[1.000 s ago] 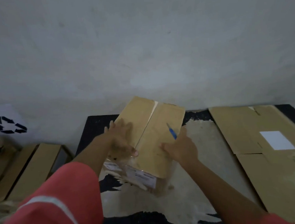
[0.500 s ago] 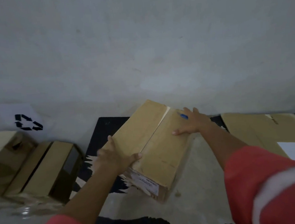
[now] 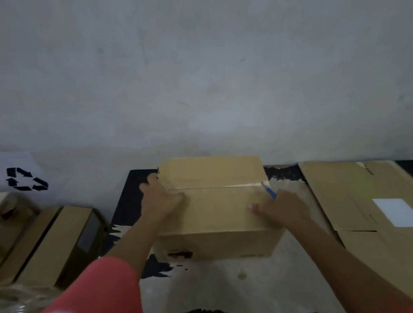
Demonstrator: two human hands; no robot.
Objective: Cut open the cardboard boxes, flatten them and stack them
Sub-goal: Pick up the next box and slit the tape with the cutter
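Working at the counter (image 3: pixel 210 287), whose worn black covering is filling the lower middle of the frame, I am getting ready to slit the tape on one box. The flattened cardboard (image 3: pixel 347 194) is lying at the right of the frame, and that is where I am planning to stack this one once it is down. The box (image 3: pixel 214 210) is sitting closed in the centre of the frame with its long side facing me, well apart from the unopened boxes (image 3: pixel 56 244) waiting at the lower left.

My left hand (image 3: pixel 160 200) is lying on the left end of the box top, with its fingers spread and pressing down towards the far left corner. My right hand (image 3: pixel 282 208) is at the right end of the top, its fingers curled round the blue cutter (image 3: pixel 269 192). The cutter's tip is pointing at the right end of the taped seam (image 3: pixel 217 186), which is running left to right across the top.

To do this well, I think I should be bearing down with the left hand so the box is not sliding on the smooth counter. I am aiming to draw the blade leftwards along the seam in one shallow, steady pull. That pull is heading straight towards my left hand, which is lying right beside the line, so I am minding that thumb. I would be wise to shift the hand off the seam before the blade is getting close. Keeping the blade low should be cutting the tape only, not digging into the flaps.
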